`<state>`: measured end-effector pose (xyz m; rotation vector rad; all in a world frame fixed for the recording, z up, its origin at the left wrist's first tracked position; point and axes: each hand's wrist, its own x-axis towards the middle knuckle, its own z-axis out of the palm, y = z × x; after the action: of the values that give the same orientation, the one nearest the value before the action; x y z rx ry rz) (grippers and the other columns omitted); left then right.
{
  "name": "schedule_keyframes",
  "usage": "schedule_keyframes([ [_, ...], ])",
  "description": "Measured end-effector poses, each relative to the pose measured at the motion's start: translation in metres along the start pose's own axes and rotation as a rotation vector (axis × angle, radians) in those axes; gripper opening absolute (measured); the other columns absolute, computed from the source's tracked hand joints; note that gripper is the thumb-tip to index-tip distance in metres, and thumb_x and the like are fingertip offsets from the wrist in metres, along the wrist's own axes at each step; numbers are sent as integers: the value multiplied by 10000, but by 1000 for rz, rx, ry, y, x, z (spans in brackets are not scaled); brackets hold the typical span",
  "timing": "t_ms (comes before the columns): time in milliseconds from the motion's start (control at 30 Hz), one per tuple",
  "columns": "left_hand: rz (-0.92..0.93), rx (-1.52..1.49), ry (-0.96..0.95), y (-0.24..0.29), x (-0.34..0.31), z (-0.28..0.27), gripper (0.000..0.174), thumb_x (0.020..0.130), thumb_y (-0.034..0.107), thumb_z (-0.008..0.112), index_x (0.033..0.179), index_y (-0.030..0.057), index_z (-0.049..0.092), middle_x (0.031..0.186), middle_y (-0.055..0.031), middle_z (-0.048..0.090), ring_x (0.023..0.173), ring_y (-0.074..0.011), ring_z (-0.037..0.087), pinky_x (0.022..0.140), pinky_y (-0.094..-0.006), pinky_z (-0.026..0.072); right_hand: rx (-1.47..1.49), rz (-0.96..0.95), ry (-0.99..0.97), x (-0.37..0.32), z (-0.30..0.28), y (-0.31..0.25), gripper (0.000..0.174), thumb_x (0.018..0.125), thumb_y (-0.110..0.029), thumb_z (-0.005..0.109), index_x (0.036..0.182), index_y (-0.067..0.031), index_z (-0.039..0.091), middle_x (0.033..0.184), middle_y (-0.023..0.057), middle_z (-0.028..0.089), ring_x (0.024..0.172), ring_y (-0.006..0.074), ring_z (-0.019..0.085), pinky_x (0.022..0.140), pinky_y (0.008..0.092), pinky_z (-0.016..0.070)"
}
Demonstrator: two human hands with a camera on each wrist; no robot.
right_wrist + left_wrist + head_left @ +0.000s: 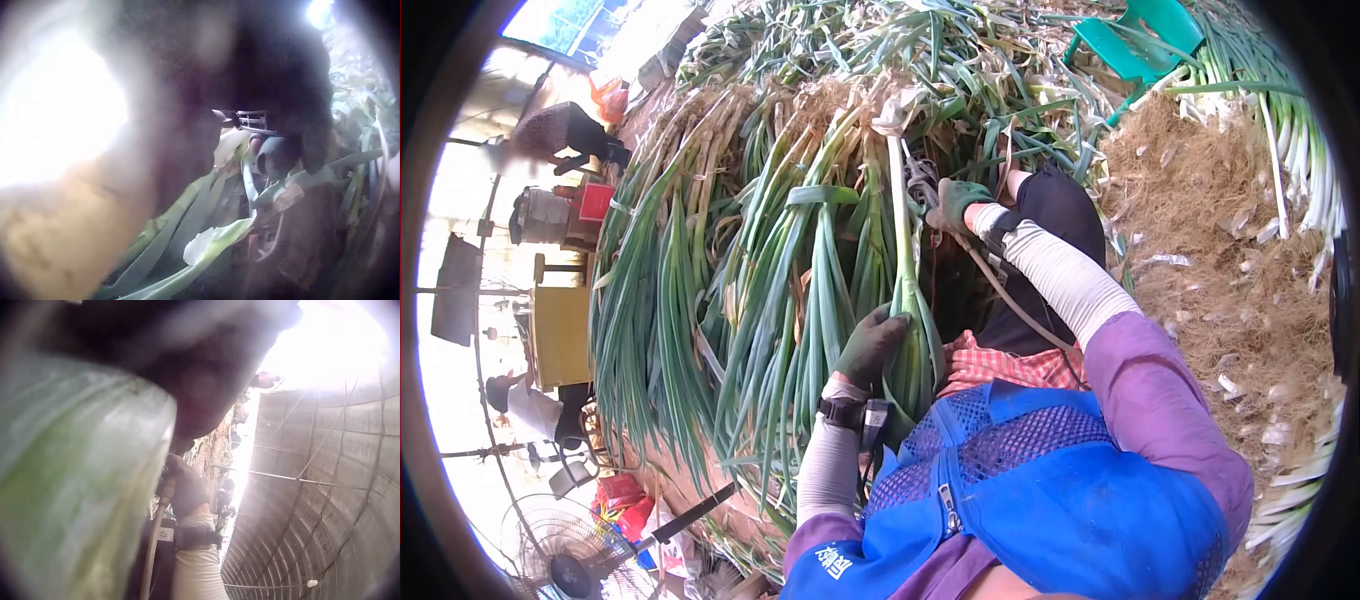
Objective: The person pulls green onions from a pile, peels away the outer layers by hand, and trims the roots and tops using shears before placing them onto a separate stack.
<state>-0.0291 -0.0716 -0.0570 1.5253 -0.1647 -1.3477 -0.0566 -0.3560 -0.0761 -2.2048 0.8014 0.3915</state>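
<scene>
My gloved left hand [872,346] grips a long green onion [903,220] low down, around its green leaves. Its white stem points away from me, the loose pale skin [890,118] at its far end. My right hand [956,205], in a green and dark glove, holds a grey blow gun [922,178] just right of the stem. A brown hose [1000,288] trails from it toward my lap. Blurred leaves [81,481] fill the left side of the left wrist view, with the right hand [186,486] beyond. Dark blur covers much of the right wrist view.
Bundled green onions [670,260] hang over the edge at my left, with a heap [840,40] behind. Roots and skin scraps [1200,260] cover the right side. A green plastic chair [1140,45] stands far right, a fan [572,570] lower left.
</scene>
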Motion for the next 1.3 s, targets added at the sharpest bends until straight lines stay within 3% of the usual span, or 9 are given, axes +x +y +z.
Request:
schedule_keyframes([
  [300,-80,2,-77,-14,-8,0,368,925,180,611,1239,-7,575,1003,-43,662,849,-125,637,780,-269,522,-342,-152,70,25,16,5,487,702,-382,729,973,21,714,890,230,710,874,335,715,767,430,558],
  [400,-75,65,-44,-19,-7,3,342,919,161,620,1218,-4,593,1018,-44,671,869,-117,643,794,-258,521,-389,-104,23,16,5,13,510,771,-355,656,1199,-78,669,1053,197,703,987,338,688,837,423,550],
  [600,114,215,124,-7,-24,13,367,911,171,628,1224,-18,597,1008,-27,664,873,-95,613,798,-246,493,29,38,67,-23,5,26,454,760,-362,663,975,34,717,1003,279,680,1011,365,676,863,418,522],
  [700,192,238,182,-9,-31,10,382,905,185,645,1223,-22,598,1009,-28,664,880,-86,604,802,-245,488,26,-22,71,-37,19,26,601,757,-369,667,1174,57,588,910,250,698,845,359,705,781,406,549],
  [833,223,358,176,-14,-35,3,367,917,202,617,1201,-30,607,951,-72,681,862,-120,614,786,-278,495,60,-93,69,-54,37,27,542,793,-333,647,1131,82,564,768,213,686,660,292,703,659,370,565],
  [967,64,1188,232,-3,-14,-9,347,879,236,631,1168,45,632,1029,-162,696,912,-283,676,825,-361,511,66,-122,-115,-37,59,35,451,801,-296,657,1050,64,544,702,177,667,574,271,676,540,382,537],
  [1000,144,1223,264,-1,-12,-8,346,840,252,664,1135,73,638,1022,-207,668,952,-369,652,834,-425,506,134,-118,-98,-38,64,37,436,803,-291,657,1037,58,542,700,174,663,565,270,672,530,385,531],
  [1167,562,1291,523,30,44,-8,448,826,247,683,1212,60,556,1095,-213,632,1035,-395,614,892,-460,489,616,-7,-101,-57,51,29,464,830,-257,663,1108,29,426,605,112,554,446,236,568,397,394,482],
  [1300,164,1435,667,32,109,-19,580,827,303,686,1316,68,481,1107,-213,629,1071,-361,615,919,-444,484,812,104,-124,-60,49,32,486,831,-239,679,1110,35,390,618,123,545,426,229,555,353,387,464],
])
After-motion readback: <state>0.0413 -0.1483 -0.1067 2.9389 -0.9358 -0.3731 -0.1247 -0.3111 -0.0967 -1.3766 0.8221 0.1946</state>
